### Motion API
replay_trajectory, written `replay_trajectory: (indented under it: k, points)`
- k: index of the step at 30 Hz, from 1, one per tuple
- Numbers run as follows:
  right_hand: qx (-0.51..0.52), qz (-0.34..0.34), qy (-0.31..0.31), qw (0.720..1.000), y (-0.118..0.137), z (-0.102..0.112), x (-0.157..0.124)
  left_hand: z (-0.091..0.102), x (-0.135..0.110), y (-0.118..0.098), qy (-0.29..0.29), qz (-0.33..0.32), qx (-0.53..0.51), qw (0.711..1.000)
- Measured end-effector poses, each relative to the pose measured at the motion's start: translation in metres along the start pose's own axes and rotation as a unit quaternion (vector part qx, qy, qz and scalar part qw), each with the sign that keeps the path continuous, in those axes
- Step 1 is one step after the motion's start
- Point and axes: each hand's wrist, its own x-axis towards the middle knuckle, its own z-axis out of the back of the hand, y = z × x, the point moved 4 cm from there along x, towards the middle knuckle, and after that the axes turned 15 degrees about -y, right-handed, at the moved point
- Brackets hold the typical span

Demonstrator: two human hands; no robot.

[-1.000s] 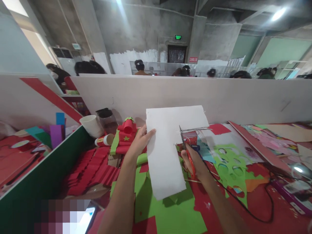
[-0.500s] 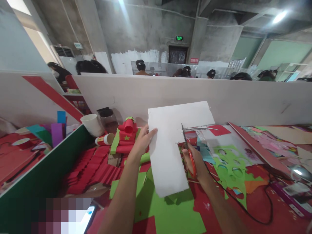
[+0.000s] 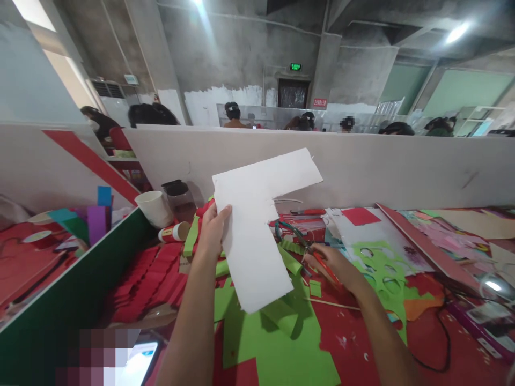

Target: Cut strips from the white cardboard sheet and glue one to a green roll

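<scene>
My left hand (image 3: 211, 230) grips the left edge of a stiff white board (image 3: 255, 246), thumb on its near face. The board is held up and tilted, with a notch cut out of its right side and slightly ragged edges. My right hand (image 3: 336, 265) is closed around scissors with orange-red handles (image 3: 325, 266), lower and to the right of the board. Their blades point up and left, apart from the board and hard to separate from the clutter behind. Green sheets (image 3: 277, 354) lie under the board.
Stacked red strips (image 3: 148, 279) lie at left beside a green divider (image 3: 76, 284). A white cup (image 3: 154, 208) and a dark-lidded jar (image 3: 179, 198) stand behind. Green sheet scraps (image 3: 378, 273) and a black cable (image 3: 442, 343) lie at right. A white partition (image 3: 382, 171) runs across the back.
The board has moved left and tilted, and its right side now shows an open notch. The scissors have come away from it, down and to the right.
</scene>
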Motion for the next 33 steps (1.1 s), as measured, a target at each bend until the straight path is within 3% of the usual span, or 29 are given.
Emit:
replay_trajectory:
  k: [9, 14, 21, 25, 28, 31, 33]
  points:
    - [-0.232, -0.109, 0.044, 0.966, -0.046, 0.042, -0.017, 0.010, -0.003, -0.003, 0.089, 0.049, 0.051, 0.994]
    - [-0.257, -0.109, 0.123, 0.952, -0.050, 0.033, -0.029, 0.017, -0.001, -0.003, 0.101, 0.046, 0.047, 0.993]
    - [-0.271, -0.140, 0.162, 0.938, -0.032, 0.010, -0.031, 0.017, -0.003, -0.004, 0.122, 0.040, 0.057, 0.990]
    - [-0.238, -0.093, 0.124, 0.959, -0.020, 0.013, -0.026, 0.017, -0.007, -0.005, 0.138, 0.040, 0.068, 0.987]
    - [-0.154, -0.041, 0.069, 0.985, 0.004, 0.016, -0.016, 0.015, -0.009, -0.005, 0.152, 0.039, 0.068, 0.985]
    - [-0.071, 0.003, -0.083, 0.994, 0.034, 0.017, 0.000, 0.012, -0.011, -0.004, 0.170, 0.045, 0.058, 0.983]
    - [-0.002, 0.058, -0.141, 0.988, 0.050, 0.009, 0.009, 0.010, -0.012, -0.003, 0.181, 0.055, 0.052, 0.981]
